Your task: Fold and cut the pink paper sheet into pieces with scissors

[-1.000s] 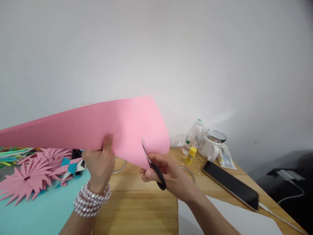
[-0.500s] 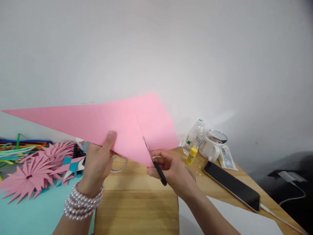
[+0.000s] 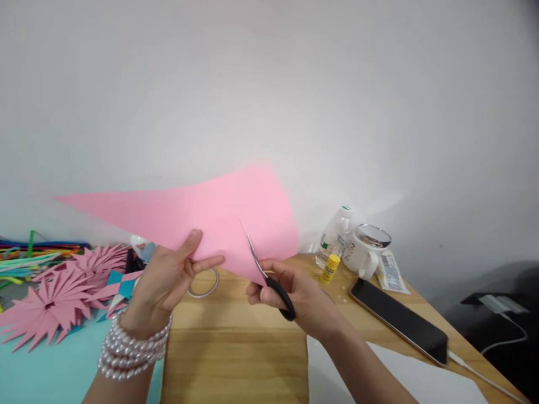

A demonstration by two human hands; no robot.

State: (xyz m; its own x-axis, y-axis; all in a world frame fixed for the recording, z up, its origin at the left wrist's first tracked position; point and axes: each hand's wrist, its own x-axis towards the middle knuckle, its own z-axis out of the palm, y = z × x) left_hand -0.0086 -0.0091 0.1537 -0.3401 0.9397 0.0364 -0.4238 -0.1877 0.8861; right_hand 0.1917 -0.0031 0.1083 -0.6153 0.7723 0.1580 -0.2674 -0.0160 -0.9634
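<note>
A large pink paper sheet [image 3: 202, 210] is held up above the wooden table [image 3: 236, 353]. My left hand [image 3: 166, 280], with a pearl bracelet on the wrist, pinches the sheet's lower edge between thumb and fingers. My right hand [image 3: 295, 300] is closed on black-handled scissors [image 3: 269, 275], whose blades bite into the sheet's lower edge and point up and away. A short cut line runs up from the blades.
Pink paper flowers [image 3: 54, 292], coloured strips and a teal sheet [image 3: 50, 370] lie at the left. A tape ring [image 3: 204, 283] lies under the paper. At the right stand a yellow glue stick [image 3: 329, 268], a bottle [image 3: 334, 233], a white mug [image 3: 364, 249] and a phone [image 3: 400, 320].
The pink sheet has turned and its left end has drawn in toward the centre. My left hand shifted its pinch and the scissors stayed at the lower edge.
</note>
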